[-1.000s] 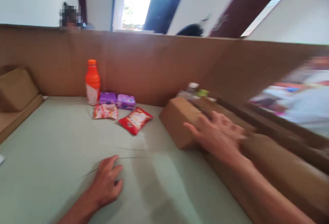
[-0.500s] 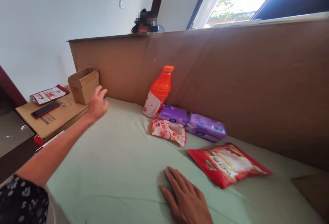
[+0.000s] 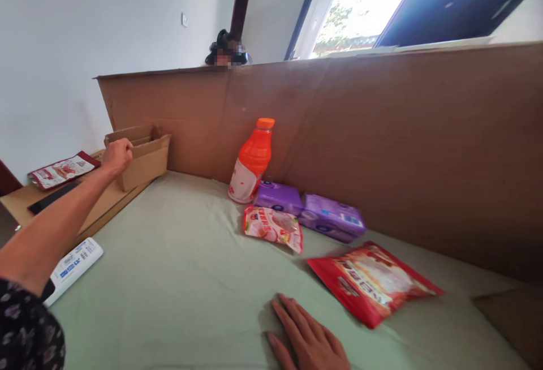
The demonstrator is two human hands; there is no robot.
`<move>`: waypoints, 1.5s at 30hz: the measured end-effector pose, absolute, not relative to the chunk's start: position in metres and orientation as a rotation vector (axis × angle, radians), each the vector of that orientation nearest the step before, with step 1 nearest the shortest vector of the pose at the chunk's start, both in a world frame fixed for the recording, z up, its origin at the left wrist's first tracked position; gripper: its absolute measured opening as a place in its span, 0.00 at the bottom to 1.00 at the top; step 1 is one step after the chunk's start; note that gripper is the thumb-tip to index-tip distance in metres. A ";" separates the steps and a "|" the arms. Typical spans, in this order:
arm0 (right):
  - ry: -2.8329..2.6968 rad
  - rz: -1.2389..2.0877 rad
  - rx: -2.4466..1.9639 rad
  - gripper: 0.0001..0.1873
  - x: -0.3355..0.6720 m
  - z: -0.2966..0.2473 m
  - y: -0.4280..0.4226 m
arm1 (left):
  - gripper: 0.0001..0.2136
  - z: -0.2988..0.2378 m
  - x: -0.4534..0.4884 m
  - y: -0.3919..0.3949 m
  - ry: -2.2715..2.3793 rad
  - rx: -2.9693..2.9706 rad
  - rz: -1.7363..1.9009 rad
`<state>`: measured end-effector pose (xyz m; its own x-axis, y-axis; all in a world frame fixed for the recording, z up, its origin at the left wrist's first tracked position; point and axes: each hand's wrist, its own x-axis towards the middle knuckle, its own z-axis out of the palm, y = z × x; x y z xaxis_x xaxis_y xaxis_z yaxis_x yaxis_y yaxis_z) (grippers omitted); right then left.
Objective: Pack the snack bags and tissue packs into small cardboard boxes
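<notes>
My left hand (image 3: 119,155) is stretched out to the left, its fingers closed on the near rim of a small open cardboard box (image 3: 146,163). The box sits on a larger flat carton, against the tall cardboard panel. My right hand (image 3: 307,333) lies flat with its fingers stretched out on the pale green cloth (image 3: 178,291), holding nothing. Beyond it, to the right, lies a red food packet (image 3: 375,282). Farther back are a pink snack pouch (image 3: 274,227), two purple tissue packs (image 3: 333,216) and an orange-capped bottle (image 3: 252,160).
A tall cardboard panel (image 3: 382,132) runs along the back. On the flat carton (image 3: 17,203) lie a red-and-white pouch (image 3: 63,169) and a dark phone (image 3: 55,196), partly behind my forearm. A white item with blue print (image 3: 78,265) lies at left. A person's head (image 3: 227,47) shows behind the panel.
My left hand has moved left and closed on the cardboard box, which has turned so that its long side shows. My right hand stays flat on the cloth. The view has shifted slightly.
</notes>
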<state>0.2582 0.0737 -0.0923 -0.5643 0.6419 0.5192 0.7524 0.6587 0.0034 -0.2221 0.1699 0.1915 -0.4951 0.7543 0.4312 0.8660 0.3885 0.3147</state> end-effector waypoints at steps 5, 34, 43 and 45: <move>-2.231 0.121 -1.227 0.24 0.251 -0.081 0.069 | 0.11 0.166 -0.156 0.079 -2.175 -1.878 -0.831; -2.559 0.135 -1.618 0.22 0.349 0.053 0.201 | 0.13 0.104 -0.027 -0.056 -1.305 -2.270 -1.014; -2.830 0.173 -1.720 0.03 0.345 0.053 0.256 | 0.14 0.104 -0.025 -0.060 -1.342 -2.326 -0.981; -2.744 0.151 -1.759 0.07 0.356 0.063 0.241 | 0.14 0.105 -0.025 -0.060 -1.331 -2.344 -0.982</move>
<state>0.3562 0.2410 0.0626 -0.4134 0.8979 -0.1513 0.9091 0.4164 -0.0126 -0.0254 -0.0602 0.1053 0.3473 0.6517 0.6743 0.8363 -0.5405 0.0916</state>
